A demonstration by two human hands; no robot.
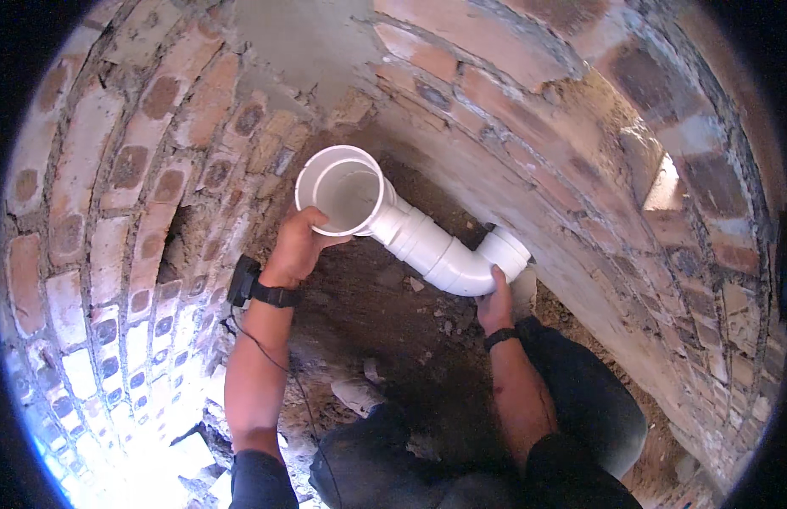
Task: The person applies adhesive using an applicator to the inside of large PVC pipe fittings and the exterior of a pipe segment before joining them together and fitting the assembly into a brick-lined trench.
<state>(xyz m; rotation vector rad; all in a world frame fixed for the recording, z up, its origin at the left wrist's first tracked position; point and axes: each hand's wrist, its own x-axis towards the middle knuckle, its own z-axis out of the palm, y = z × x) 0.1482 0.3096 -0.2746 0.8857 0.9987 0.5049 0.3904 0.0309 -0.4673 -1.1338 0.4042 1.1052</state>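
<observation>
A white plastic drain pipe fitting (421, 244) spans the space between my hands. Its wide round mouth faces up at the left, and a narrower bent elbow curves toward the wall at the right. My left hand (298, 244) grips the rim of the wide mouth, the thumb over the edge. Closed on the elbow from below is my right hand (495, 304), its thumb along the outer curve. Whether the elbow's far end touches the right wall I cannot tell. A black strap with a small box (256, 284) sits on my left wrist, a cable trailing from it.
Brick walls rise close on the left (147, 195) and right (572, 161), meeting in a corner beyond the pipe. The right wall has a rough hole (665, 182). Loose dirt and rubble (393, 331) cover the ground. My dark-clothed knees are at the lower edge.
</observation>
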